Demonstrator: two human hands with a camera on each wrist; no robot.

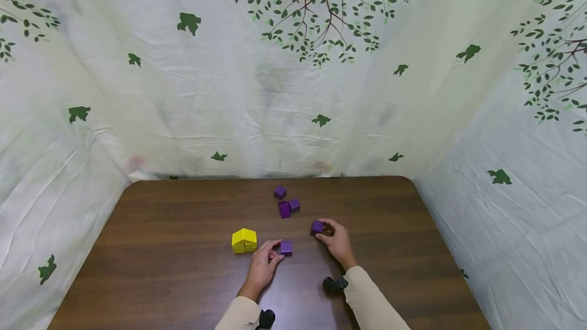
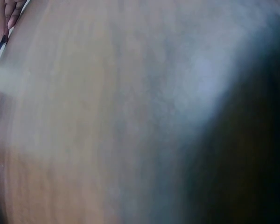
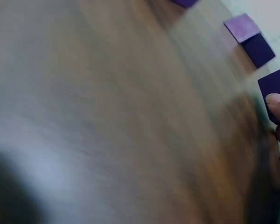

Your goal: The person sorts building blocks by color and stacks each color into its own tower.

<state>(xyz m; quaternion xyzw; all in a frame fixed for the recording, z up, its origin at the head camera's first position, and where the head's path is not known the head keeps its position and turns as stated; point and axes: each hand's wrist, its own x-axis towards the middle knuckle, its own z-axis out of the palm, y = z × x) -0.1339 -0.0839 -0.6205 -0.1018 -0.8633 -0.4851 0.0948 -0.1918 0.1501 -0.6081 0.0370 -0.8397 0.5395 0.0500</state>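
In the head view my left hand (image 1: pixel 262 269) has its thumb and forefinger at the left side of a purple block (image 1: pixel 286 248) on the table, pinching it at its edge. My right hand (image 1: pixel 338 242) pinches another purple block (image 1: pixel 316 227) between thumb and fingers, farther back and to the right. That block (image 3: pixel 274 88) shows at the right edge of the right wrist view, with the thumb (image 3: pixel 279 106) on its face. Just left of my left hand stands a group of yellow blocks (image 1: pixel 244 241) with a peaked top.
Farther back on the brown wooden table (image 1: pixel 183 279) are more purple blocks: one (image 1: pixel 284 210) and another (image 1: pixel 294 205) side by side, and a third (image 1: pixel 280 192) behind them. A white leaf-patterned cloth (image 1: pixel 275 141) hangs around the table's back and sides.
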